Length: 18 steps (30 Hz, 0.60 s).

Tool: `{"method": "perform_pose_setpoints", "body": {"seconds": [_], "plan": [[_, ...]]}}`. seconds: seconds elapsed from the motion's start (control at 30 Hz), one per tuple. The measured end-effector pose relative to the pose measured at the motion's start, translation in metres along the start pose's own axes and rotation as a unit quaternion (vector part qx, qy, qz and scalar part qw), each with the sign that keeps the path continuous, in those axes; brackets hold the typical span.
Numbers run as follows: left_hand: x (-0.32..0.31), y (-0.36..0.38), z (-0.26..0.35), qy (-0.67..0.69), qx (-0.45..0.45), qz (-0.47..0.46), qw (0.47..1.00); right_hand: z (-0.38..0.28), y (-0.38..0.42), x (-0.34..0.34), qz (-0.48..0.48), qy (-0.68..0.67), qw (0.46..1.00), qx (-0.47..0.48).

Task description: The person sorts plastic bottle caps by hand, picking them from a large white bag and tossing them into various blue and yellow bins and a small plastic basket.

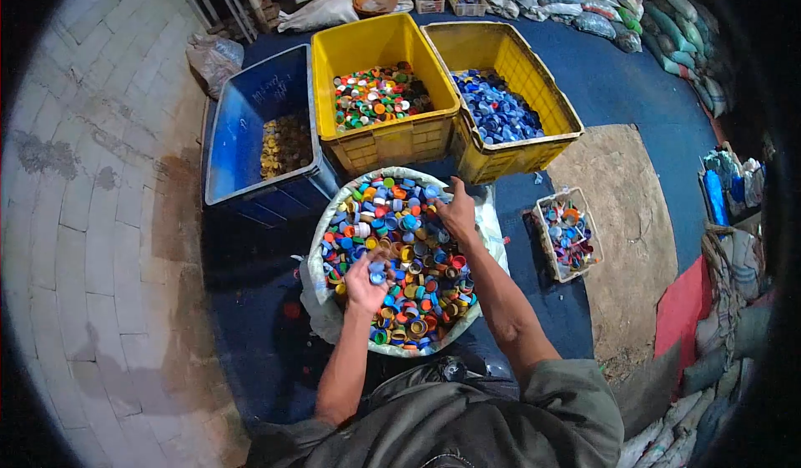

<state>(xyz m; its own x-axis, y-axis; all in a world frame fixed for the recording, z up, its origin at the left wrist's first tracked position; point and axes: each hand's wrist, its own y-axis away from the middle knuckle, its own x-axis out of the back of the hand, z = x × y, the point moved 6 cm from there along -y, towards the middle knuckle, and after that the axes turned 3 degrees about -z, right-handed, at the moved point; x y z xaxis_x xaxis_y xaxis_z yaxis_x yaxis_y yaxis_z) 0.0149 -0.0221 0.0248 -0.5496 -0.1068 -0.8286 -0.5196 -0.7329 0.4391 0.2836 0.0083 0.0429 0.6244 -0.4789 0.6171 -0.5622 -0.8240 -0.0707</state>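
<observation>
A round container lined with a whitish sack (318, 280) is full of mixed coloured bottle caps (417, 289). Over its left part is my left hand (365, 283), palm up, its fingers curled round light blue caps (378, 273). My right hand (455, 213) is at the container's upper right, fingers bent down by the caps; what its fingertips hold, if anything, is too small to tell. Beyond stand a yellow bin (392, 143) with mixed caps, a second yellow bin (521, 147) with blue caps, and a blue bin (229, 147) with yellow and brown caps.
To the right, a small white basket (577, 273) holds mixed small items, beside a brown sheet (622, 218). Filled sacks (592, 24) line the back and right side. A block wall (92, 218) is on the left, with a plastic bag (214, 61) by the blue bin.
</observation>
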Motion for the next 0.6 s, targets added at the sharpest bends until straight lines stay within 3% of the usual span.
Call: {"method": "perform_pose_setpoints", "body": {"seconds": [0.2,0.33,0.43,0.47,0.53,0.6], "plan": [[0.018,0.038,-0.024,-0.026,0.019,0.052,0.998,-0.025,-0.003,-0.003,-0.035,0.099,0.992,-0.068],[0.023,0.047,-0.039,-0.005,0.039,0.037,0.999,-0.017,-0.01,-0.01,-0.026,0.085,0.992,-0.086],[0.022,0.045,-0.047,0.011,0.038,0.024,0.999,-0.009,-0.009,-0.005,0.045,-0.037,0.998,-0.025],[0.023,0.043,-0.049,0.018,0.039,0.021,0.999,0.0,-0.006,-0.009,0.037,-0.121,0.991,-0.047],[0.011,0.039,-0.051,0.02,0.038,0.005,0.999,0.007,0.008,-0.01,0.023,-0.284,0.955,-0.086],[-0.002,0.036,-0.055,0.022,0.037,0.021,0.999,0.003,0.038,0.002,-0.026,-0.44,0.88,-0.178]]}}
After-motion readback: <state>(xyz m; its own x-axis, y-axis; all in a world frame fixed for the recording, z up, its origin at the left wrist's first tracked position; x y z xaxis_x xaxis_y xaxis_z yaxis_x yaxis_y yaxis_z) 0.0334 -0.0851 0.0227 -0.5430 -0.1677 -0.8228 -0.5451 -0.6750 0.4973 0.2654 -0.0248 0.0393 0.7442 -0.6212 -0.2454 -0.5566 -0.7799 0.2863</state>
